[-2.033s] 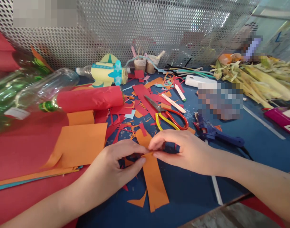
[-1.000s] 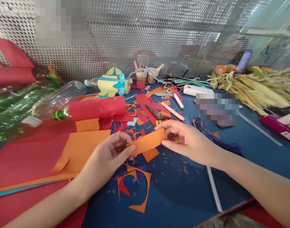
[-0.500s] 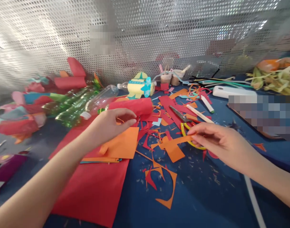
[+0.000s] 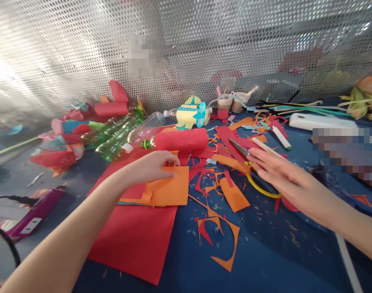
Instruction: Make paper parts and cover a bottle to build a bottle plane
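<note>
My left hand (image 4: 152,167) hovers over a stack of orange paper (image 4: 170,191), thumb and curled fingers apart with a gap between them. The stack lies on large red sheets (image 4: 137,244). To the right, my right hand (image 4: 286,179) is spread with fingers stretched out, above scissors (image 4: 263,190) with a yellow handle. Its palm and fingers hide part of the scissors. By its fingertips is an orange paper strip (image 4: 231,162); whether they touch it I cannot tell. Behind the left hand lies a bottle wrapped in red paper (image 4: 181,139), its neck pointing left.
Orange and red paper scraps (image 4: 231,244) litter the blue table. Clear and green plastic bottles (image 4: 118,138) lie at the back left, near a yellow-and-blue decorated bottle (image 4: 188,114). A purple box with a cable (image 4: 36,213) is at left. A white marker (image 4: 281,137) lies behind the right hand.
My right hand has let go of the orange strip and opened flat. The left hand has lowered towards the orange paper. The view has shifted left.
</note>
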`<state>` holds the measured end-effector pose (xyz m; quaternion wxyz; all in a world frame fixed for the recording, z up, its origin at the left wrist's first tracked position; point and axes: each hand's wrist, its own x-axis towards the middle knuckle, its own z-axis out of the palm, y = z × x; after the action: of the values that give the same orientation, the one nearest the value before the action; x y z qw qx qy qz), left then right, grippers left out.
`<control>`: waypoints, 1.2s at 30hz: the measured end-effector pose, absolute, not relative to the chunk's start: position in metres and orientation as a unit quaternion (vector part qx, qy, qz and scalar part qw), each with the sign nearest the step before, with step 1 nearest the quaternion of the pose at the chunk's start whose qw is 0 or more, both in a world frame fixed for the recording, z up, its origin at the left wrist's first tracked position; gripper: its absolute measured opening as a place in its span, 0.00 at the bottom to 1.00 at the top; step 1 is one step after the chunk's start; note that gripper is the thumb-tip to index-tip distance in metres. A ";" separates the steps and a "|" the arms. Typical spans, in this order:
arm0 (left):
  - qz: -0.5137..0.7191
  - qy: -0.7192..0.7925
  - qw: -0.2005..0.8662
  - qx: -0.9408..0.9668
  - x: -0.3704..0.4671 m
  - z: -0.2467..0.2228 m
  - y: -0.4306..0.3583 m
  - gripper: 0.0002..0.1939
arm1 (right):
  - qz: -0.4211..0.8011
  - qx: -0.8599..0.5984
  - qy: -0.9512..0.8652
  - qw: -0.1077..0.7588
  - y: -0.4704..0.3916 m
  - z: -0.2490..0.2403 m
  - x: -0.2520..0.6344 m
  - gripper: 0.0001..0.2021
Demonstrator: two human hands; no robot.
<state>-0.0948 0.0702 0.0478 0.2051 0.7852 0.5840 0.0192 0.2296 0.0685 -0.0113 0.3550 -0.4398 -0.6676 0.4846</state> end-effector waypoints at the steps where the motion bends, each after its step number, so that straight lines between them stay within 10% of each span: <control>1: 0.038 0.583 0.223 0.780 -0.095 0.048 0.071 0.09 | 0.474 -0.430 -0.684 0.350 0.069 -0.014 0.230 0.24; 17: 0.381 0.533 0.541 0.528 -0.038 0.031 0.052 0.11 | -0.020 -0.494 -0.850 0.183 0.074 -0.020 0.240 0.11; 25: 0.478 0.508 0.557 0.450 -0.049 0.020 0.065 0.24 | 0.043 -0.532 -0.835 0.134 0.080 -0.018 0.244 0.15; 36: 0.541 0.511 0.573 0.342 -0.033 0.020 0.055 0.14 | -0.020 -0.508 -0.842 0.177 0.075 -0.019 0.241 0.17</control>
<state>-0.0334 0.0553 0.0199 0.5735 0.3424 0.5109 0.5412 0.2413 0.0746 -0.0191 0.1770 -0.5084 -0.8425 -0.0203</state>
